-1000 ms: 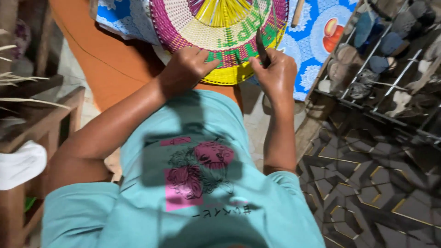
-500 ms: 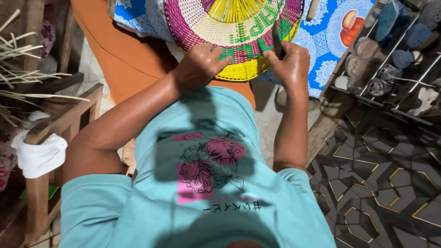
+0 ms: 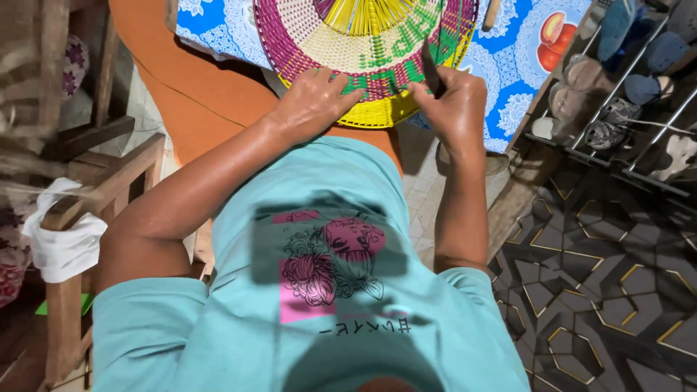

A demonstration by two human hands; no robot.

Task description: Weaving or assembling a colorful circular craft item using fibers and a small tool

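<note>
Fingers of the left hand (image 3: 314,101) lie spread on the woven fan (image 3: 363,58); the right hand (image 3: 454,101) pinches a dark blade (image 3: 430,71) at its rim.

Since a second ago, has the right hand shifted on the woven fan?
No. The right hand stays at the woven fan yellow rim, pinching the dark tool; only the camera shifted.

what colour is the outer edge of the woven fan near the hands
Yellow: the woven fan has a yellow rim, with a magenta band just inside, best seen in the head view.
</note>
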